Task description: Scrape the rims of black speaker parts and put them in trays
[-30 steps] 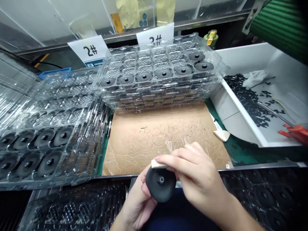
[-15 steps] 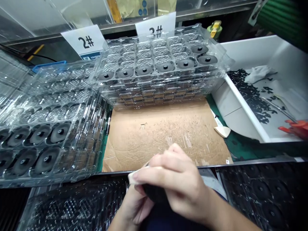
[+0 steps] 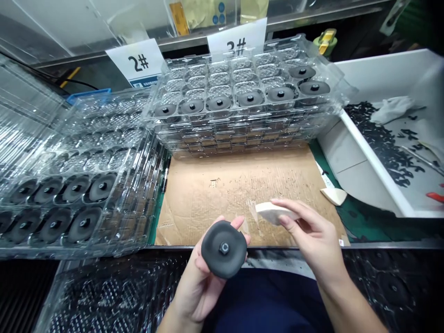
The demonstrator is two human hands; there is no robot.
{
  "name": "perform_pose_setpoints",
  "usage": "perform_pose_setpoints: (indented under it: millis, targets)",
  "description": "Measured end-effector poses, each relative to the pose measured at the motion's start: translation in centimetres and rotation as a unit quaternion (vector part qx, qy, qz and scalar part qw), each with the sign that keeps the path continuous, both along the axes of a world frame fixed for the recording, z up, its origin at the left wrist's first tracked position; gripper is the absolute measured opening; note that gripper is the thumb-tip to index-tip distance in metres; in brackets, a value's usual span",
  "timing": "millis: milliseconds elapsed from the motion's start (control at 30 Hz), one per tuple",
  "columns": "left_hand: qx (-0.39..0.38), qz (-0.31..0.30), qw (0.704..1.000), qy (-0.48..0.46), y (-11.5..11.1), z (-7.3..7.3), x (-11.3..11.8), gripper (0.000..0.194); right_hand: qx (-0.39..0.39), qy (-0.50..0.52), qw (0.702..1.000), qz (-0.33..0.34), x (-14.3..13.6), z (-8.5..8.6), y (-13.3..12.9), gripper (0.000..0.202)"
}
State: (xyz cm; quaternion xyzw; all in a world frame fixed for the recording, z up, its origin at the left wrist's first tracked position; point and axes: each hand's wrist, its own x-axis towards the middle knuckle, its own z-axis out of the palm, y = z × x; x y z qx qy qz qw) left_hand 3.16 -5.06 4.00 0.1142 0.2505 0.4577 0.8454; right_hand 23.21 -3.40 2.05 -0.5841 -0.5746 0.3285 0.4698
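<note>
Broadly, the left stack of clear trays (image 3: 104, 152) takes up the most room, black discs seated in its two nearest rows. Next in size comes the rear stack of clear trays (image 3: 243, 125), standing at the far edge of a cardboard sheet (image 3: 215, 203) on the green desk (image 3: 360, 224); its front row also holds black discs.

To the right, a white bin (image 3: 381, 180) contains small black pieces (image 3: 385, 148) and a crumpled white cloth or glove (image 3: 393, 110).

Behind the trays, two white signs carry large black print: the left sign (image 3: 135, 62) reads "2#", over a blue band whose lettering is too small to read; the right sign (image 3: 237, 39) reads "3#", its lower part behind the rear trays.

The left hand (image 3: 204, 291) reaches up from the bottom, palm turned upward, fingers cupped behind a dark rounded disc (image 3: 215, 259) with a central hub, held face up over the desk's near edge. The right hand (image 3: 321, 238) angles in from the lower right, pinching a pale wedge (image 3: 274, 212) between thumb and fingers above the cardboard, apart from the disc. Smallest, a second pale wedge (image 3: 335, 196) lies at the cardboard's right edge.
</note>
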Motion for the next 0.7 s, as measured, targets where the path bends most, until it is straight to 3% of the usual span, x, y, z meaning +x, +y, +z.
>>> perform_pose_setpoints:
  millis: [100,167,233,333,400,467,533,600,700]
  targets:
    - [-0.004,0.018,1.0,-0.003,0.1,0.0,-0.1,0.051,-0.063,-0.042,0.997,0.01,1.0,-3.0,-1.1,0.023]
    - [-0.007,0.018,1.0,-0.005,0.1,0.0,0.1,0.051,-0.086,-0.071,0.993,0.031,1.0,-3.5,-1.6,0.023]
    - [-0.01,0.015,1.0,-0.004,0.1,0.1,0.4,0.051,-0.08,-0.079,0.994,0.018,0.4,-2.3,-1.8,0.023]
    - [-0.009,0.017,1.0,0.014,0.0,0.3,0.9,0.053,0.016,-0.073,0.997,-0.017,-1.2,1.9,-1.5,0.028]
    - [-0.014,0.008,1.0,0.026,-0.1,0.5,1.2,0.052,0.124,-0.083,0.988,0.037,-2.6,4.6,-1.1,0.034]
    - [-0.027,0.001,0.998,0.051,-0.2,0.6,1.5,0.051,0.189,-0.1,0.971,0.109,-3.9,6.3,-0.8,0.033]
    - [-0.036,0.014,0.995,0.096,-0.4,0.7,1.5,0.054,0.167,-0.127,0.97,0.124,-4.8,6.9,-0.6,0.029]
    - [-0.044,0.031,0.99,0.127,-0.6,0.7,1.5,0.058,0.135,-0.166,0.973,0.088,-5.3,6.7,-0.4,0.029]
    - [-0.072,0.028,0.991,0.105,-0.8,0.7,1.3,0.05,0.19,-0.156,0.964,0.105,-5.5,6.1,-0.3,0.027]
